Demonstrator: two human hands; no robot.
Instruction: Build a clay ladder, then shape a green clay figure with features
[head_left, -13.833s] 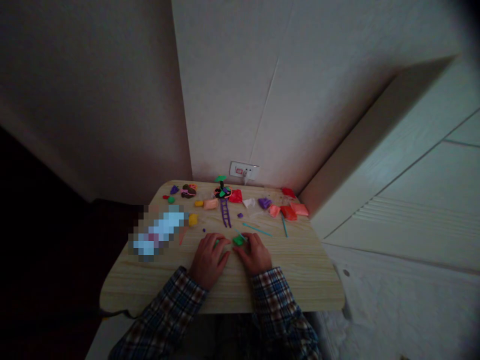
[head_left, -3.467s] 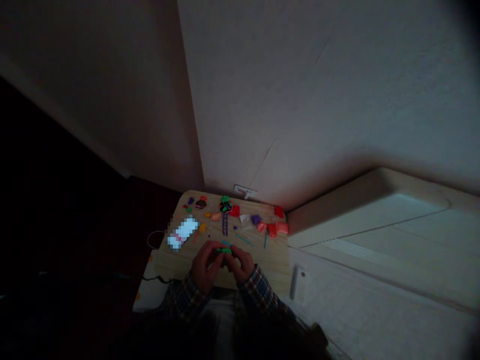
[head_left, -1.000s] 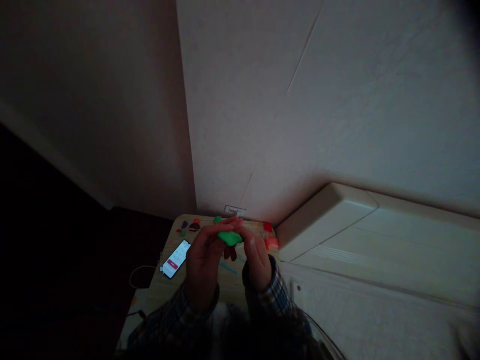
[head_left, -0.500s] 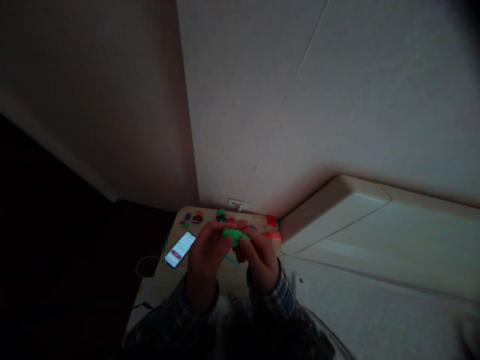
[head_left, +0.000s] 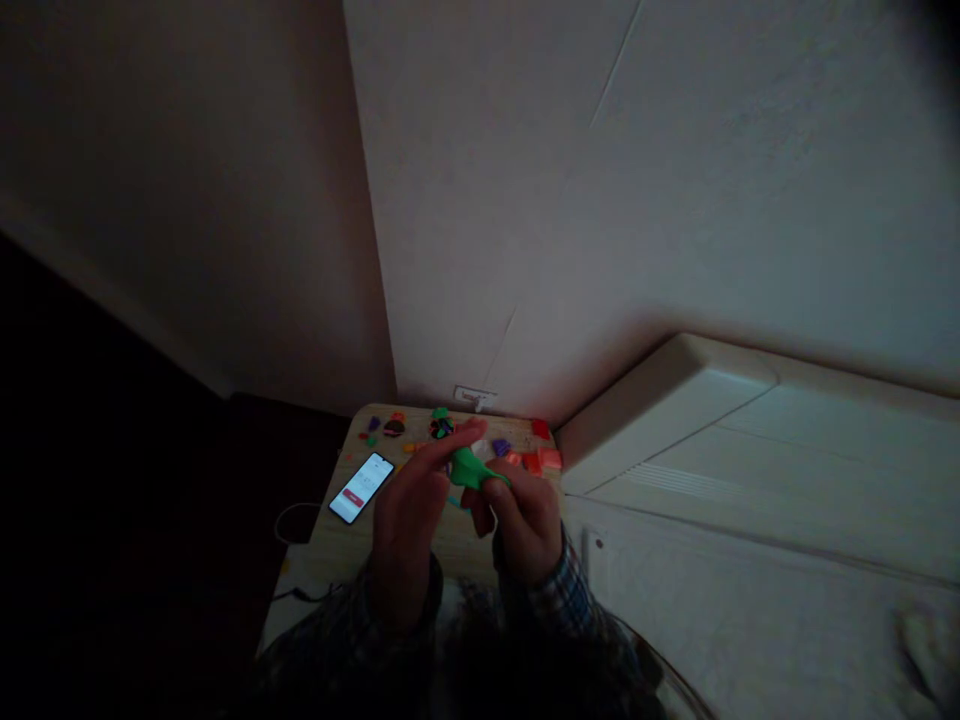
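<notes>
Both my hands are raised above a small wooden table (head_left: 341, 535) in a dim corner. Between them is a lump of green modelling clay (head_left: 471, 469). My left hand (head_left: 409, 520) has its fingers stretched toward the clay, with the fingertips on its left side. My right hand (head_left: 525, 520) is curled, pinching the clay's right side with thumb and fingers. Plaid sleeves cover both wrists.
On the table lie a lit phone (head_left: 361, 487) at the left, small coloured clay pieces (head_left: 394, 427) along the back edge, and red and orange clay packets (head_left: 541, 458) at the right. A wall socket (head_left: 472, 396) is behind. A white cabinet (head_left: 750, 470) stands right; a cable (head_left: 289, 520) hangs left.
Over the last second my hands have come down slightly with the green clay, working it between the fingers. The clay now looks more drawn out. Earlier it lay on the table under my hands.
</notes>
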